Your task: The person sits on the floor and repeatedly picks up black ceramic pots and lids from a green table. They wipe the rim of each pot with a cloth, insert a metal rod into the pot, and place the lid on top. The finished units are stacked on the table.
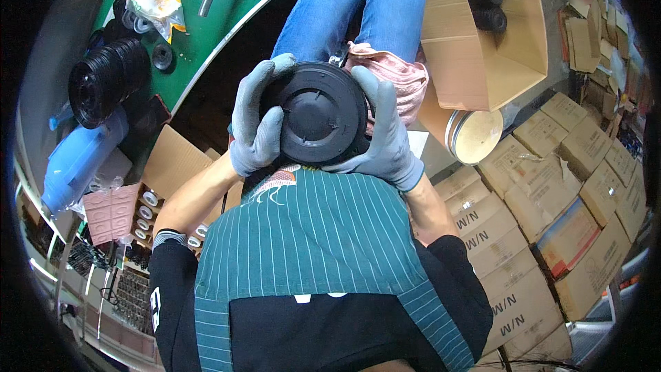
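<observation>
The left hand [251, 143], partly curled, grips the left rim of a black round part [318, 114] over the lap [389, 17]; the right hand [392, 143], half open, cups its opposite edge. Even pressure from both sides should keep it steady. Further right, an open carton [527, 52] holds dark round pieces [490, 19].

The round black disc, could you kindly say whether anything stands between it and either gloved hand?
Nothing visible does: the left hand and right hand hold the round black disc from opposite sides.
</observation>
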Demonstrator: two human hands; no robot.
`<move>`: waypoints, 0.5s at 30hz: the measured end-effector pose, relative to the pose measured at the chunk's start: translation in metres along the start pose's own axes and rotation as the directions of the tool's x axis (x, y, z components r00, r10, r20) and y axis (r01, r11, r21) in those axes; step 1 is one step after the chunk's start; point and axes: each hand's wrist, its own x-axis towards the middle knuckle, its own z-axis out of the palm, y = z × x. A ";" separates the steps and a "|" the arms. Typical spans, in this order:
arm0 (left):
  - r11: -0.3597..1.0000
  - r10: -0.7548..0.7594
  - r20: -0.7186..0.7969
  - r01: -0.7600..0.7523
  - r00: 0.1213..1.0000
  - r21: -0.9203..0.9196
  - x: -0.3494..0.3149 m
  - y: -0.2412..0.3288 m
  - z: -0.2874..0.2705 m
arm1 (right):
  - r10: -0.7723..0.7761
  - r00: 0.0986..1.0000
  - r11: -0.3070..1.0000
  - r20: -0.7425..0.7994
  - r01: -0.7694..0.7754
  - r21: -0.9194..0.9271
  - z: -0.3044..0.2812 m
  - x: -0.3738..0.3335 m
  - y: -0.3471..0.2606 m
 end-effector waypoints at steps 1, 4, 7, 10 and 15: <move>1.000 0.016 0.000 -0.016 1.000 -0.001 0.001 -0.001 0.001 | 0.009 1.000 1.000 0.004 -0.009 -0.004 -0.001 0.000 0.000; 0.998 0.040 -0.030 -0.041 0.999 -0.047 0.007 -0.002 0.010 | -0.044 0.996 0.999 -0.081 0.042 -0.022 0.003 0.001 0.005; 0.998 0.024 -0.042 -0.027 0.999 -0.058 0.012 -0.006 0.016 | -0.161 0.961 0.986 -0.225 0.146 -0.083 0.017 0.004 0.014; 0.998 -0.011 -0.054 0.008 0.998 -0.058 0.033 -0.013 0.015 | -0.069 0.989 0.993 -0.134 0.056 -0.100 0.001 0.018 0.018; 1.000 0.012 -0.159 -0.008 0.987 0.025 0.059 -0.016 -0.013 | 0.204 0.925 0.979 -0.321 -0.184 0.092 -0.054 0.055 0.020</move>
